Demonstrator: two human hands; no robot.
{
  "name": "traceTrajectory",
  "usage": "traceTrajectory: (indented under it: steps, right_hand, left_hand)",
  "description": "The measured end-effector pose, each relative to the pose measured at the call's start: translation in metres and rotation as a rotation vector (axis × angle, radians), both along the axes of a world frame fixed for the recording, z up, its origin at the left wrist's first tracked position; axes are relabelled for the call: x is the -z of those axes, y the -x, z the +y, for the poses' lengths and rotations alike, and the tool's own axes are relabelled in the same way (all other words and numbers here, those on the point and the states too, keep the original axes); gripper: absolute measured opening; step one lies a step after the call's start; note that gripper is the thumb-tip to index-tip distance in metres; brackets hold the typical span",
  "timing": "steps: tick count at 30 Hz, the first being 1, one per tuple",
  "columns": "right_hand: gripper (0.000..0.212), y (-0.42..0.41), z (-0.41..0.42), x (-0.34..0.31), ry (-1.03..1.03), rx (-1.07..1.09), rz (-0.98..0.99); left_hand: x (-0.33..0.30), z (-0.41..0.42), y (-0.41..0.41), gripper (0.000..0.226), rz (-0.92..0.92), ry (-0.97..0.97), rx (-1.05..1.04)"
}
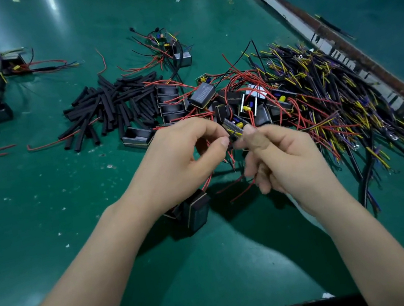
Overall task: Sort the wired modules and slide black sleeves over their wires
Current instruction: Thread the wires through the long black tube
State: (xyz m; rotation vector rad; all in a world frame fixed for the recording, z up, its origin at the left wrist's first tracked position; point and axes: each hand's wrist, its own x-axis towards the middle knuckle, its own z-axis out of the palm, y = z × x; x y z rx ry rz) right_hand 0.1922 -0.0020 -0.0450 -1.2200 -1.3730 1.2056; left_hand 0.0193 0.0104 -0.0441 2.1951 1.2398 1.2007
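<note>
While both hands pinch one small module (233, 127) just in front of the module heap (229, 102), left hand (180, 156) and right hand (277, 155) seem to be separating its red wires, sorting step. Next likely needs a sleeve from the black sleeves (111, 106) left of heap. Table (43, 207) bare nearer the person; divider rail (339, 47) bounds right.

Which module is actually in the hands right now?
The small module with yellow parts, pinched between the left hand and right hand above the table. The other modules lie in piles; one black module sits under the left wrist.
</note>
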Motion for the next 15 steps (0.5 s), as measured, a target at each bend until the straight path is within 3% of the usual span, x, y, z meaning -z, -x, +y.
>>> traceTrajectory:
  steps: [2,5,10,15]
  right_hand:
    - [0.014,-0.0006,-0.0009,0.0023,-0.123,-0.035,-0.008]
    - [0.013,-0.0005,-0.0010,0.0040,-0.188,-0.041,-0.081]
    - [0.014,0.0004,0.0002,0.0055,-0.142,-0.025,-0.134]
    - [0.015,0.0006,0.0011,0.0040,-0.089,-0.025,-0.043]
  left_hand:
    - [0.0009,-0.0005,-0.0012,0.012,0.034,-0.015,0.017]
    - [0.0015,-0.0013,-0.0026,0.014,0.062,-0.025,0.013]
    - [0.0026,-0.0013,-0.0036,0.007,0.067,-0.016,-0.042]
    - [0.0034,-0.0024,-0.0058,0.011,0.060,-0.017,-0.030]
